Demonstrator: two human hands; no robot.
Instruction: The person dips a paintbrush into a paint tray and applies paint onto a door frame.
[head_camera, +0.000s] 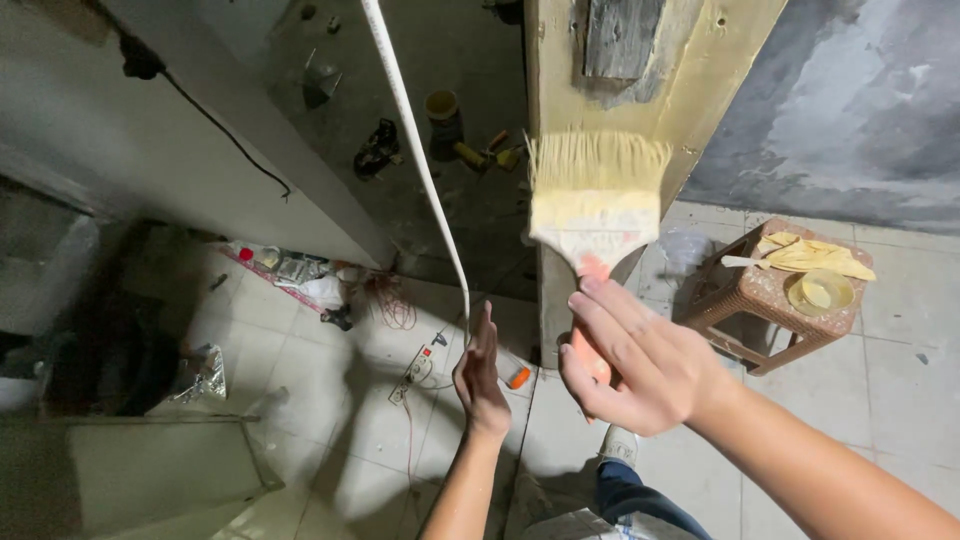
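Orange handle: right hand (640, 365) wrapped tight around it, holding the paintbrush (597, 205)
Bristles: cream-coated, pressed on the yellow-painted post (690, 70)
Left hand (482, 375): open, flat, holding nothing, beside the white pipe (420, 160)
Stool (775, 300): right, carries a paint dish (820, 291)

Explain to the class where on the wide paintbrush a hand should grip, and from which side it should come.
Grip the paintbrush by its orange handle, below the paint-coated ferrule, coming from below. The bristles point up against the yellowish wooden post and are loaded with paint, so only the handle is clean. The right hand already wraps it this way; the left hand is open beside it.
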